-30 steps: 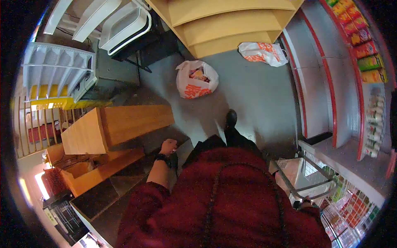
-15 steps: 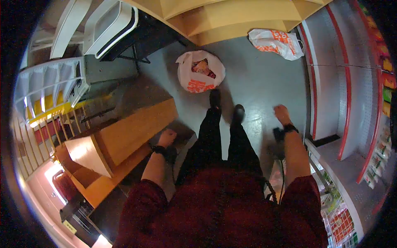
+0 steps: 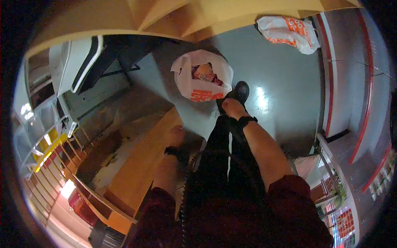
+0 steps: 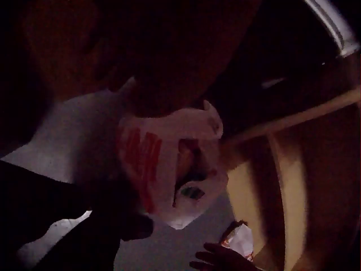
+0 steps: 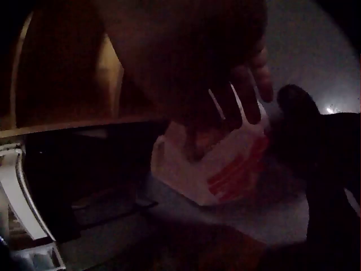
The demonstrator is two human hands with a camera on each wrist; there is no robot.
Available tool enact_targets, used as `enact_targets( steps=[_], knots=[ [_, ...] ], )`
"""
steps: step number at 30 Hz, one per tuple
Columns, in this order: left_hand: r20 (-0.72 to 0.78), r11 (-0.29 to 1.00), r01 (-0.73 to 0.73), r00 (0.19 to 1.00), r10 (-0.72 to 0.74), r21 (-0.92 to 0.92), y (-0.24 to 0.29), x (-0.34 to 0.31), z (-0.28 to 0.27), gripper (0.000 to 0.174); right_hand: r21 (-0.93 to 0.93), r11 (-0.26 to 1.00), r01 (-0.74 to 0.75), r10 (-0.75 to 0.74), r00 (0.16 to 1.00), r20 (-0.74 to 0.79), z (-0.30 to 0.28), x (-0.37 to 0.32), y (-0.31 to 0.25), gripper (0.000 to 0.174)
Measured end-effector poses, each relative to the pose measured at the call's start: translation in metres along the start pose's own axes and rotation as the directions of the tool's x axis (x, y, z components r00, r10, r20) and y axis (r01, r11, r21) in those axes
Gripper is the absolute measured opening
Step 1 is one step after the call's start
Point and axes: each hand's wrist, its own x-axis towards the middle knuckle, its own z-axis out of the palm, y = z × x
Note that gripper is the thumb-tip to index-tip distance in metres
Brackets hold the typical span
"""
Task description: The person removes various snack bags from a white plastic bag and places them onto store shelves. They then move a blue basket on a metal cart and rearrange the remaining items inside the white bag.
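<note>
A white plastic bag [image 3: 202, 84] with orange-red print stands on the floor ahead of the feet, its mouth open over colourful packets [image 3: 205, 73]. My right hand [image 3: 234, 108] reaches down just short of the bag's near right side. In the right wrist view its spread fingers [image 5: 245, 101] overlap the bag [image 5: 225, 169] and hold nothing. My left hand [image 3: 175, 135] hangs blurred beside the wooden furniture, nearer to me than the bag. The left wrist view shows this hand [image 4: 146, 62] only as a dark shape above the bag [image 4: 152, 158], its fingers loose and holding nothing.
A second printed bag [image 3: 289, 33] lies at the back right against a pale wooden shelf unit [image 3: 231, 25]. Red-edged shelves [image 3: 331, 82] line the right. On the left stand a wooden bench-like piece [image 3: 140, 161] and a dark table [image 3: 120, 58].
My right hand has left the metal frame at lower right and swung forward and left towards the bag. The body has come closer to the bag; my left hand has moved slightly forward.
</note>
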Motion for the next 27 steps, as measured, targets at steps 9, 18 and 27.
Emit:
enact_targets(
  steps=[9,18,27],
  knots=[
    [0.388,0.963,0.014,0.917,0.095,-0.269,0.123,-0.021,-0.062,0.031,-0.034,0.978,-0.204,0.185,0.935,-0.302,-0.045,-0.136,0.206,0.016],
    [0.629,0.807,0.099,0.683,0.371,-0.583,0.043,0.138,-0.036,0.035,0.511,0.195,-0.837,0.935,0.0,-0.356,-0.063,-0.518,0.203,0.026],
    [0.416,0.778,-0.247,0.731,0.541,-0.578,0.223,0.104,-0.141,0.024,0.926,-0.062,-0.374,0.642,-0.725,-0.25,-0.058,-0.692,0.11,0.038]
  ],
)
